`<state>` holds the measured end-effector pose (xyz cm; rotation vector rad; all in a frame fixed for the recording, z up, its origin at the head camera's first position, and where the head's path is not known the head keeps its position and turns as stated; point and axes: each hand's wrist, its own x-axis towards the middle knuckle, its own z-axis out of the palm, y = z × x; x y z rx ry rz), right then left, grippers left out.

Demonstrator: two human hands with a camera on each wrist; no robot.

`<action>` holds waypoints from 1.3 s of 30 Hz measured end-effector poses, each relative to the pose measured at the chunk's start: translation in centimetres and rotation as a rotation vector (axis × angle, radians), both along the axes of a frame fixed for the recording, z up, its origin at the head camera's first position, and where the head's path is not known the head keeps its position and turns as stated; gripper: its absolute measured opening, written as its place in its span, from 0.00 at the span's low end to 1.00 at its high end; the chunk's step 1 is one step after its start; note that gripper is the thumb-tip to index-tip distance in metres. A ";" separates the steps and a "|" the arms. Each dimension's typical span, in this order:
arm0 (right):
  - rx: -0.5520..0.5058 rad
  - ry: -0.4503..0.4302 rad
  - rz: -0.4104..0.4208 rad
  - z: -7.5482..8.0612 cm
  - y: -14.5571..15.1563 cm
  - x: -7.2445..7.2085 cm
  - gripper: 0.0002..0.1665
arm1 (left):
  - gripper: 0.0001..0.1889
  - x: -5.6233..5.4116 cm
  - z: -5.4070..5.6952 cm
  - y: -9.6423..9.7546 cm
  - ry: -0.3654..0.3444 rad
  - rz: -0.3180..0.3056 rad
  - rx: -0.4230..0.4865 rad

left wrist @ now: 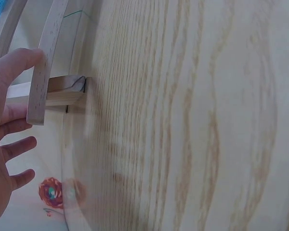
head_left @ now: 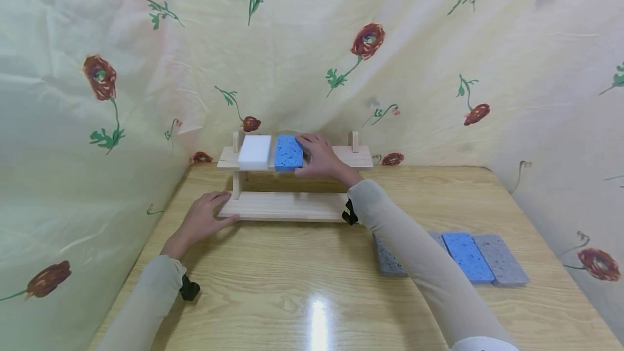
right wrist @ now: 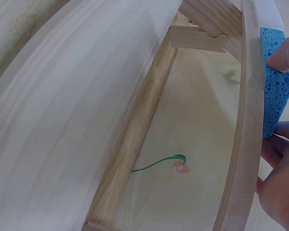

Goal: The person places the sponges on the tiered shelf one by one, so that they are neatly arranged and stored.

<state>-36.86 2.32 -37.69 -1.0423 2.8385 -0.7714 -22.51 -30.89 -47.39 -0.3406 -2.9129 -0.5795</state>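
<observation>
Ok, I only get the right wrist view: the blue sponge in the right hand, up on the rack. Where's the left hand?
Observer: The left hand holds the left end of the lower board.
Operator: Good. Any other sponges on the table?
Observer: Yes, a row on the table, right of the rack and nearer the person: a blue one lies between grey ones.
Operator: Can you count the whole row?
Observer: Not for sure; the right sleeve crosses in front of the row and hides part of it.
</observation>
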 end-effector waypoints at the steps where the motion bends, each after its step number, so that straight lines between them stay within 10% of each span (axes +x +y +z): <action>1: 0.001 -0.004 0.000 0.0 0.0 0.0 0.61 | 0.41 0.0 0.0 0.0 0.000 0.001 0.001; 39: 0.057 -0.021 0.011 0.5 0.1 0.3 0.61 | 0.41 0.2 0.2 0.1 -0.001 0.005 0.016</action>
